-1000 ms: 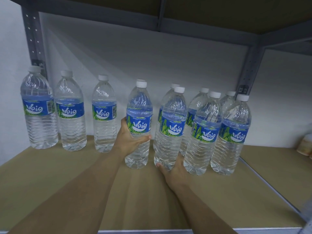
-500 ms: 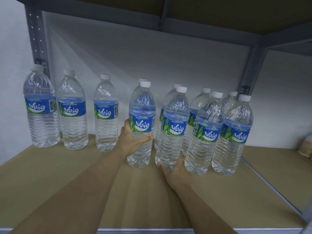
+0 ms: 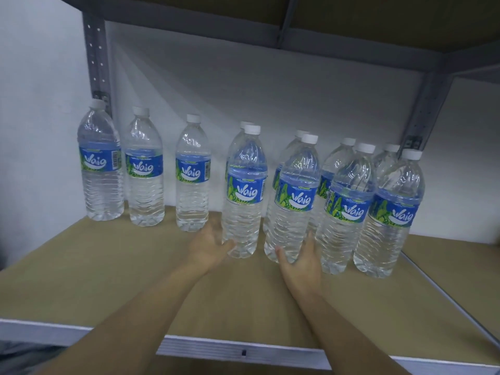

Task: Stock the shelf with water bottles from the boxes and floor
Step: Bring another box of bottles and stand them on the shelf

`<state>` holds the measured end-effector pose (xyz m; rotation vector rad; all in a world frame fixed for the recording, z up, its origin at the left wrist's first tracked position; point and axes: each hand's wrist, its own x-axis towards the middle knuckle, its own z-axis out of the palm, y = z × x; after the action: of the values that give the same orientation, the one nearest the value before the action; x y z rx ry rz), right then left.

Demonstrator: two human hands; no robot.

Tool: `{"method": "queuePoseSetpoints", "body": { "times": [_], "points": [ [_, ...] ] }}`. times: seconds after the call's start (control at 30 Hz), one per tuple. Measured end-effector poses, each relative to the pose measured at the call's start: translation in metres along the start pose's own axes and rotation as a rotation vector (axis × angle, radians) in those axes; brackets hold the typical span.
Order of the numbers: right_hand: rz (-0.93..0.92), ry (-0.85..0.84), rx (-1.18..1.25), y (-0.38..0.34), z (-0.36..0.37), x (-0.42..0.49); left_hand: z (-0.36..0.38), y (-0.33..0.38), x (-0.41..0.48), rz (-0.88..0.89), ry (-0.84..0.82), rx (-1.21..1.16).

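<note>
Both hands rest low on upright bottles mid-shelf (image 3: 81, 266): left hand (image 3: 209, 246) loosely cupping one bottle (image 3: 243, 201), right hand (image 3: 300, 262) cupping its neighbour (image 3: 293, 204), fingers half-open. A careless shove could topple the crowded bottles toward the right edge. All are capped and full of water.

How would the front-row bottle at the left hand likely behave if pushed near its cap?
The bottle is tall and narrow-based, so a high push would probably tip it. It looks full, so likely heavy. The left hand sits low, which probably slides it instead.
</note>
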<state>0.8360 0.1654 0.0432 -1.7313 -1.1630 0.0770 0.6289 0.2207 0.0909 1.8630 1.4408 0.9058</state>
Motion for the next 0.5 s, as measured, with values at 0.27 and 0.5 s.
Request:
{"method": "queuePoseSetpoints", "body": {
  "times": [0.27, 0.5],
  "points": [
    [-0.446, 0.093, -0.092, -0.098, 0.011, -0.093, -0.111, -0.061, -0.097, 0.075, 0.036, 0.26],
    [-0.535, -0.657, 0.033, -0.257, 0.077, -0.244, -0.239, -0.124, -0.24, 0.024, 0.163, 0.45]
  ]
}}
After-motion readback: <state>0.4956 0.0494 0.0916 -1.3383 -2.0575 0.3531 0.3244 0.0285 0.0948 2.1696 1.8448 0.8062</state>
